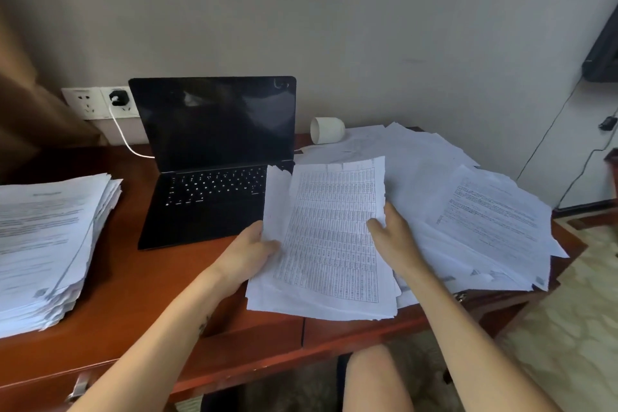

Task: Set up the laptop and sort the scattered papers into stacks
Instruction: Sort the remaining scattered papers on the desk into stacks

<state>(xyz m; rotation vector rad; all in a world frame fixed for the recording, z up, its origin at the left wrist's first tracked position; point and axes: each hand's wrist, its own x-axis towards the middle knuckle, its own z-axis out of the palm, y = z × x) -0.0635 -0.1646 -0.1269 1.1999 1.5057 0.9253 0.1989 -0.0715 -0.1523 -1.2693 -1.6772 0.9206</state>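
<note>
A black laptop [214, 157] stands open on the red-brown desk [140, 281], screen dark, keyboard lit. In front of me is a bundle of sheets printed with tables [331, 244], tilted up off the desk. My left hand [249, 252] grips its left edge, thumb on top. My right hand [389, 231] holds its right edge, thumb on the front sheet. A loose heap of scattered papers [468, 211] covers the desk's right side. A tall, rough stack of papers [46, 244] stands at the left.
A white cup [327, 130] lies on its side behind the scattered papers. A white charger cable [123, 137] runs from a wall socket [117, 100] toward the laptop. Black cables hang on the wall at right. My knee shows below the desk's front edge.
</note>
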